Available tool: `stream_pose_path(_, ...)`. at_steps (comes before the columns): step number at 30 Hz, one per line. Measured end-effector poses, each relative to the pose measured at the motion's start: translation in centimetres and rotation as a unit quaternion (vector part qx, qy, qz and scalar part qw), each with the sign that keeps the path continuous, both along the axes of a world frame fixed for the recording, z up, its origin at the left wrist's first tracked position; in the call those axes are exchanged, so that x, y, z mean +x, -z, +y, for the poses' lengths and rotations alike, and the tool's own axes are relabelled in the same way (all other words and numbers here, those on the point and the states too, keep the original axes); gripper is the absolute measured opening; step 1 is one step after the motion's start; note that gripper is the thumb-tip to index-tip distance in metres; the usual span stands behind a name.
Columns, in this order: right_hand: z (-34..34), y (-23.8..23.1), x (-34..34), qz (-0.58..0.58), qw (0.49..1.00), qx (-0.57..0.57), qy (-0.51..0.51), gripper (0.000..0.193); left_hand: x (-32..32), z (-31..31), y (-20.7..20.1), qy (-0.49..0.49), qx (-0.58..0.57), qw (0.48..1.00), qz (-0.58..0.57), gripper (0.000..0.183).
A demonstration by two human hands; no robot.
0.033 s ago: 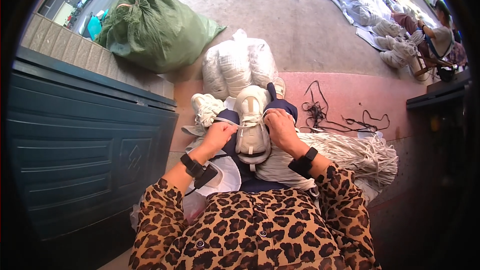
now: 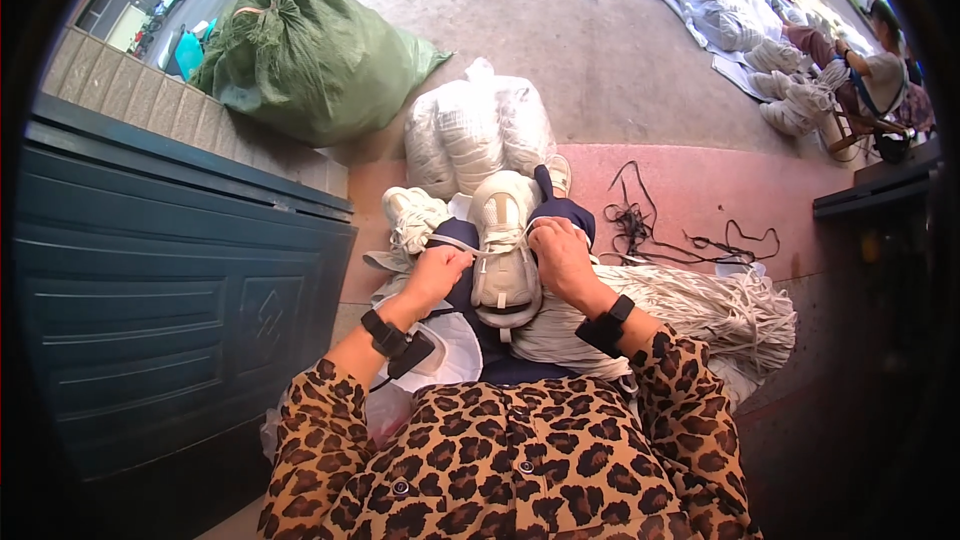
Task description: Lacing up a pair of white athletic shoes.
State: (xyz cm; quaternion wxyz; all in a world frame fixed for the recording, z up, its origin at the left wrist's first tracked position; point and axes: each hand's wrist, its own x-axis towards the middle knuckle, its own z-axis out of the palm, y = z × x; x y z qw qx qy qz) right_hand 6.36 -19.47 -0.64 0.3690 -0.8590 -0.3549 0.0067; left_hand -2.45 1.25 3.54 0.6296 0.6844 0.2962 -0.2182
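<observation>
A beige sneaker (image 2: 505,275) rests between my knees, its toe pointing away and its heel toward me. My left hand (image 2: 440,270) is closed in a pinch on a pale shoelace (image 2: 455,241) that runs from the shoe's lacing to the left. On the other side of the shoe, my right hand (image 2: 563,255) is closed close to the laces, with a strand running into its fingers. Both hands are level with the lacing, one on each side. The fingertips of my right hand are partly hidden.
A thick bundle of pale laces (image 2: 690,315) lies at my right, with tangled black cords (image 2: 635,225) beyond it. Ahead stand clear-wrapped white bundles (image 2: 478,135) and a large green sack (image 2: 310,60). A blue-green door (image 2: 180,290) borders the left. Another person (image 2: 880,70) sits far right.
</observation>
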Motion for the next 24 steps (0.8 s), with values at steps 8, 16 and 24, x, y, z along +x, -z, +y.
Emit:
stream_pose_path(8, 0.6, -0.1, -0.6, -0.036, 0.999, -0.029, 0.012, 0.011, -1.0, -0.3, 2.1, 0.019, 0.154, 0.985, -0.073, 0.02)
stream_pose_path(16, 1.1, -0.1, -0.6, -0.048, 0.996, -0.074, 0.0, 0.018, 0.3, -0.5, 2.9, 0.113, 0.326, 0.92, -0.188, 0.022)
stream_pose_path(24, 0.8, -1.5, -0.4, -0.035, 0.997, -0.067, -0.002, 0.009, 0.5, -0.8, 2.1, 0.198, 0.432, 0.826, -0.303, 0.015)
